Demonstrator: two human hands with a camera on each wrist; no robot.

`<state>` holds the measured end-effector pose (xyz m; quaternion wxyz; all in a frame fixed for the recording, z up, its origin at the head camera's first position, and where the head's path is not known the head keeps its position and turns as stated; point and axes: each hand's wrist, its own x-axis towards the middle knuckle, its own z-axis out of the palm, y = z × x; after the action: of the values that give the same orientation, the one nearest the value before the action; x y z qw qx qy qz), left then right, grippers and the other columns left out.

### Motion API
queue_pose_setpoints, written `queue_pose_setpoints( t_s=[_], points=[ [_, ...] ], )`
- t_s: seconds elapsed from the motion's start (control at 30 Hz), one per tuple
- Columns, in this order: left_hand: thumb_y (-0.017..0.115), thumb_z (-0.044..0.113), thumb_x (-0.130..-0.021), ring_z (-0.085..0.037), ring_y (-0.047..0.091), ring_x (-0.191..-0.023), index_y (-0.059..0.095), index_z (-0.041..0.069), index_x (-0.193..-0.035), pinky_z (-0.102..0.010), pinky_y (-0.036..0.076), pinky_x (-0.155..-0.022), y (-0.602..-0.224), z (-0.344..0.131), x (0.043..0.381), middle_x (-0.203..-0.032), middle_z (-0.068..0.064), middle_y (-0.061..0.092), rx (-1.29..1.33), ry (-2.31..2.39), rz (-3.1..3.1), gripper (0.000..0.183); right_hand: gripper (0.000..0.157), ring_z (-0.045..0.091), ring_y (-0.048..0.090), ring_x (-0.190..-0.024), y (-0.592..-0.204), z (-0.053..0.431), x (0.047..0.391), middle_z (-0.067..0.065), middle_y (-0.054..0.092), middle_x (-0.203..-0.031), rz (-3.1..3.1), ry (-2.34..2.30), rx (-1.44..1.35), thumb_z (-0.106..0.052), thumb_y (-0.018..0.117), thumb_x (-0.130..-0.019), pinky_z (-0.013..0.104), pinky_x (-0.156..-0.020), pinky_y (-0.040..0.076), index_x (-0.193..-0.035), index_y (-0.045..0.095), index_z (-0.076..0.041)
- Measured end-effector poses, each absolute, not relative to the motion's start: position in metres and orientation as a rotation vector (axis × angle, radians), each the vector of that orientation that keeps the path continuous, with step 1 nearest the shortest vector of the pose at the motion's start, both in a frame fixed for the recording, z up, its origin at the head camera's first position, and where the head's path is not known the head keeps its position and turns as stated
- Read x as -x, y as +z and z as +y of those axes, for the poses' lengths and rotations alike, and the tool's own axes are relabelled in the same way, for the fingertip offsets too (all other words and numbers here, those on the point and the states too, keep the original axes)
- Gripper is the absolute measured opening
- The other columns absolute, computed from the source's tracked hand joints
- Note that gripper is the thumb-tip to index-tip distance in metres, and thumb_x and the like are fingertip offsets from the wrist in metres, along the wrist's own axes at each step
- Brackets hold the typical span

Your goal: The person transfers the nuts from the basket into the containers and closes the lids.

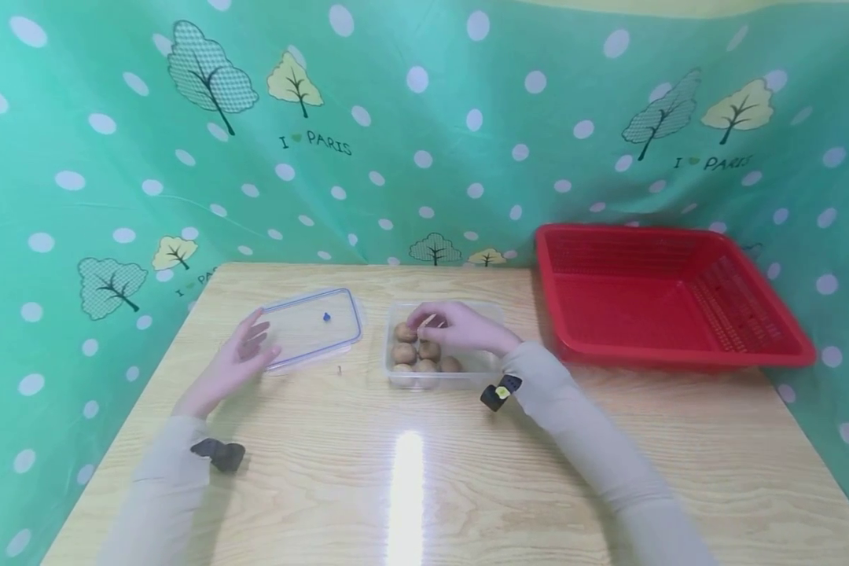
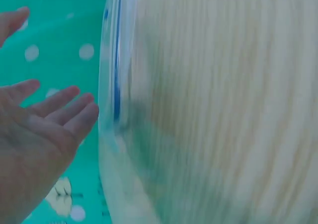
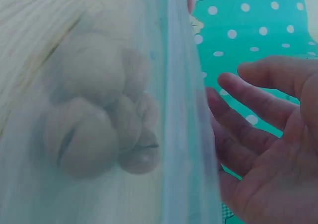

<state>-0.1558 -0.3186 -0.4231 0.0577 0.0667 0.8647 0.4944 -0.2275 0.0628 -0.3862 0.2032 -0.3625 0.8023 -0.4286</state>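
Several round brown balls [image 1: 428, 350], some with a dark slit, are gathered in the left part of a clear plastic box [image 1: 477, 377]; their exact kind is unclear. Over the box hovers my right hand [image 1: 460, 326], fingers loosely bent near the back balls [image 1: 406, 332]. In the right wrist view, nothing shows between the thumb and fingers of this hand [image 3: 273, 134]. A clear lid with a blue seal [image 1: 311, 326] lies left of the box. My left hand [image 1: 233, 365] is at the lid's left end, fingers spread and holding nothing; contact with the lid is unclear.
A large red plastic basket [image 1: 679, 358] stands at the back right of the wooden table [image 1: 311, 472]. A small blue piece [image 1: 327, 317] shows on the lid, and a tiny brown bit [image 1: 339, 370] lies near it. Behind hangs a green dotted curtain [image 1: 424, 181].
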Motion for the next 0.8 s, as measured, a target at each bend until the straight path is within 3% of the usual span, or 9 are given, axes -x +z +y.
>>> queue_pose_setpoints(
  t_s=[0.27,0.43,0.53,0.8],
  points=[
    [0.056,0.037,-0.087,-0.051,0.014,-0.124,-0.004,0.01,-0.143,-0.06,0.018,-0.097,-0.426,-0.348,0.156,-0.14,-0.033,0.007,0.031,1.398,2.638,0.087,0.023,0.023,0.056,-0.097,-0.384,0.047,0.228,0.011,0.057,-0.111,2.224,-1.262,1.044,-0.009,0.051,-0.09,0.03,-0.084,0.043,-0.111,0.058,-0.004],
    [0.058,0.037,-0.085,-0.051,0.017,-0.122,-0.001,0.004,-0.143,-0.06,0.019,-0.096,-0.431,-0.345,0.162,-0.139,-0.035,0.008,0.035,1.3,2.677,0.089,0.027,0.018,0.049,-0.105,-0.381,0.029,0.226,-0.001,0.055,-0.113,2.287,-1.288,0.959,-0.014,0.053,-0.087,0.028,-0.087,0.041,-0.114,0.056,-0.012],
    [0.062,0.033,-0.083,-0.052,0.017,-0.122,0.004,-0.002,-0.141,-0.06,0.018,-0.096,-0.435,-0.341,0.169,-0.138,-0.035,0.011,-0.012,1.211,2.735,0.089,0.031,0.02,0.047,-0.108,-0.38,0.018,0.227,-0.004,0.053,-0.113,2.319,-1.331,0.889,-0.017,0.055,-0.086,0.028,-0.086,0.041,-0.116,0.055,-0.011],
    [0.068,0.032,-0.077,-0.054,0.017,-0.117,0.008,-0.002,-0.141,-0.065,0.02,-0.091,-0.439,-0.344,0.175,-0.135,-0.037,0.009,0.023,1.098,2.768,0.094,0.036,0.02,0.048,-0.105,-0.383,-0.015,0.237,0.008,0.053,-0.119,2.38,-1.325,0.825,-0.016,0.057,-0.086,0.028,-0.087,0.04,-0.12,0.051,-0.007]
  ],
)
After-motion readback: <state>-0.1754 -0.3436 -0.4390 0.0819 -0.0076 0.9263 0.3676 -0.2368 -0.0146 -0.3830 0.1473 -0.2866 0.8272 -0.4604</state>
